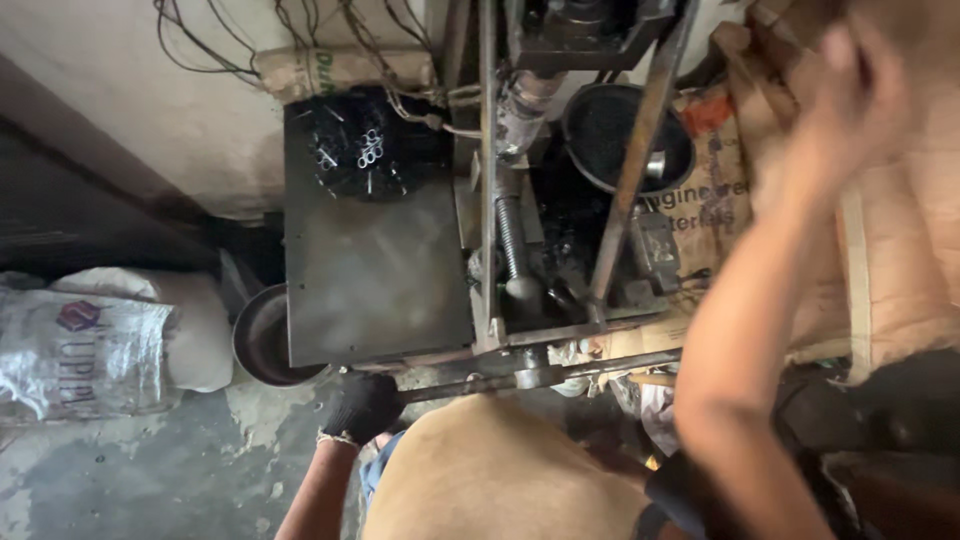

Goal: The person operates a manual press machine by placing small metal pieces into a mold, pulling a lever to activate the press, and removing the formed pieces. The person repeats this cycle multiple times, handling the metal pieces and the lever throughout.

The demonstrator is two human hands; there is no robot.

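Down low, gloved left hand (pixel 360 405) clamps the greasy steel lever (pixel 520 378); blurred right hand (pixel 850 90), grip unclear

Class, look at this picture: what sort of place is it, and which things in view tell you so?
Probably a small metalworking workshop. A greasy hand-operated press stands on a steel plate with small metal tubes piled on it; the gloved left hand grips its lever bar, and bare wires hang on the wall.

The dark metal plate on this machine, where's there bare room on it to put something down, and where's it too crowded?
The metal plate is bare across its middle and near half, between the pile of small metal tubes at its far end and the gloved left hand at its near edge. Rightward it is crowded: the threaded screw, slanted bars and round pan.
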